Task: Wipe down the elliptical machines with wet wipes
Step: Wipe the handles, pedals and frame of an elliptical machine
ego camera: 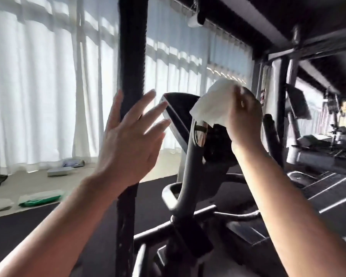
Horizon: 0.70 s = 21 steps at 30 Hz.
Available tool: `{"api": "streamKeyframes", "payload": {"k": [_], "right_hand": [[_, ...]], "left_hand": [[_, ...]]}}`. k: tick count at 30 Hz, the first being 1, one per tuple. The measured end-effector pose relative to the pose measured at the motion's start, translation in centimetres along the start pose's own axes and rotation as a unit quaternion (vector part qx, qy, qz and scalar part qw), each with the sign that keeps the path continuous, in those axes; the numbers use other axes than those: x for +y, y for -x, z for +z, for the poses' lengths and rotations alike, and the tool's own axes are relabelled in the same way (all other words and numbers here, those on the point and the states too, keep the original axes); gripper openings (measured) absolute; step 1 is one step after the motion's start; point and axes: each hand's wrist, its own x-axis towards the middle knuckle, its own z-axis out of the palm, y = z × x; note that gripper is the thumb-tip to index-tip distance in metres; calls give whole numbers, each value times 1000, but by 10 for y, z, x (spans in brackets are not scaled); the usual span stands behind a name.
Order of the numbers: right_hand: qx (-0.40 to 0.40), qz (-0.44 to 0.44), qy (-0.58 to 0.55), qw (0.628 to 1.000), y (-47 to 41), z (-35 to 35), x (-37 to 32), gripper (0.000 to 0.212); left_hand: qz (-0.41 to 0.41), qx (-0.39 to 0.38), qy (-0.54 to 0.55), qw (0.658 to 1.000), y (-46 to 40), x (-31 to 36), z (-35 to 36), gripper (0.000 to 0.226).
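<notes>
Both hands were up by the elliptical's console [178, 110]: the right hand [246, 116] pinched the wet wipe [212, 100] just right of it, the left hand [128, 136] spread flat on the upright handlebar [131, 56]. Loosely bunched, the wipe risked skipping patches or slipping free.

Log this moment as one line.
right hand grips wet wipe near console | left hand open by handlebar

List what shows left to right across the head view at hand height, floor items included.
Green wet-wipe pack on the floor → left hand, open, against the black upright handlebar → console screen → white wipe → right hand gripping it → neighbouring machine.
</notes>
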Motion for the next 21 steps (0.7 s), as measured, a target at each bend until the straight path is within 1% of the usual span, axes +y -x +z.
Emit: {"api": "streamKeyframes", "payload": {"k": [2, 3, 4, 5, 6, 7, 8, 9, 10, 11, 14, 17, 19, 21], "right_hand": [[47, -98, 89, 990, -33, 3, 10, 31], [69, -159, 139, 975, -45, 5, 13, 28], [75, -217, 200, 953, -54, 9, 15, 26], [62, -275, 257, 925, -58, 12, 15, 27], [25, -326, 294, 898, -61, 14, 17, 28], [-38, -366, 318, 874, -59, 15, 22, 30], [-115, -381, 330, 856, -53, 16, 29, 35], [-191, -370, 331, 847, -44, 16, 38, 40], [-248, -351, 321, 844, -37, 15, 46, 45], [-277, -339, 304, 846, -32, 14, 52, 46], [-269, -360, 283, 847, -15, 18, 58, 37], [-271, -385, 256, 844, 29, 16, 61, 32], [-279, -383, 256, 843, 69, 9, 67, 27], [-276, -370, 244, 853, 101, 2, 72, 21]], "left_hand": [[5, 33, 27, 999, 1, -3, 5, 35], [11, 44, 31, 998, 1, -4, 7, 36], [14, 49, 29, 998, 0, -6, 8, 37], [14, 50, 27, 998, -1, -8, 9, 39], [14, 52, 27, 998, -2, -9, 10, 41], [14, 55, 29, 998, -3, -10, 11, 42], [16, 57, 34, 998, -4, -12, 12, 42], [18, 57, 38, 997, -5, -13, 13, 42], [20, 58, 41, 997, -5, -15, 14, 41], [20, 57, 41, 997, -6, -16, 15, 41], [21, 48, 35, 998, -8, -21, 17, 40], [20, 41, 24, 999, -9, -25, 21, 36], [17, 41, 11, 999, -10, -28, 24, 34], [13, 43, 4, 999, -10, -29, 26, 34]]}}
